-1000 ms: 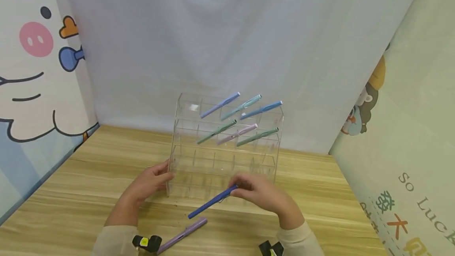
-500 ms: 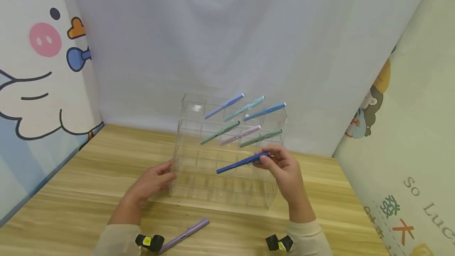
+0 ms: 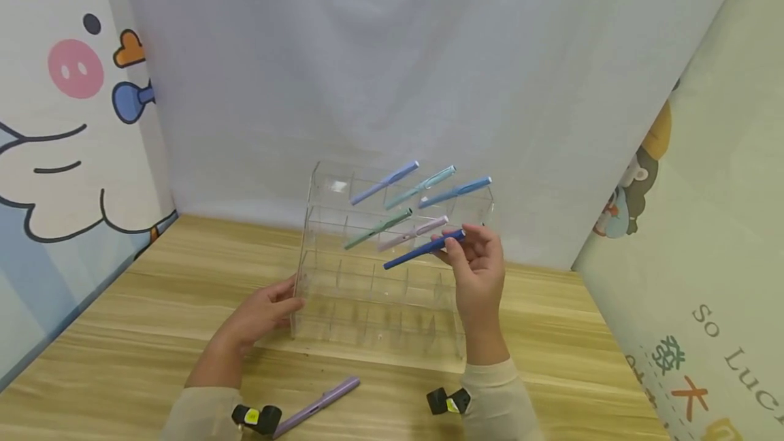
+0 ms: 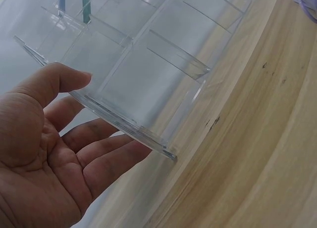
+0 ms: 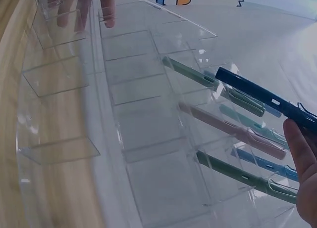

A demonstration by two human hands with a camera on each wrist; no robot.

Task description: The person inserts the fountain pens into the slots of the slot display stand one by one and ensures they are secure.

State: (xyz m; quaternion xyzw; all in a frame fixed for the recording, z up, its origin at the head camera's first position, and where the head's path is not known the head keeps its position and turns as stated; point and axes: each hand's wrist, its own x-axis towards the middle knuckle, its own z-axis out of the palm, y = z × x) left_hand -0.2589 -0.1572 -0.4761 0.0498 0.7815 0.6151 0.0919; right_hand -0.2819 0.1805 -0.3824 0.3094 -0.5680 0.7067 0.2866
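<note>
In the head view my right hand (image 3: 476, 260) pinches a dark blue fountain pen (image 3: 422, 249) near its capped end. The pen slants down to the left, in front of the second tier of a clear acrylic pen rack (image 3: 386, 280). In the right wrist view the blue pen (image 5: 255, 89) overlaps pens standing in the rack. My left hand (image 3: 266, 312) holds the rack's left side; in the left wrist view its thumb and fingers (image 4: 106, 163) lie either side of the clear panel (image 4: 124, 124). A light purple pen (image 3: 318, 405) lies on the table.
On the top tier lean a periwinkle pen (image 3: 386, 183), a pale aqua pen (image 3: 421, 186) and a sky-blue pen (image 3: 456, 192). The second tier bears a green pen (image 3: 378, 229), a pink pen (image 3: 413, 233) and a darker green pen (image 5: 237, 173). A white curtain (image 3: 392, 73) hangs behind.
My right hand has lifted the dark blue pen from low in front of the rack up to the second tier, over the right-hand green pen. The left hand stays at the rack's side.
</note>
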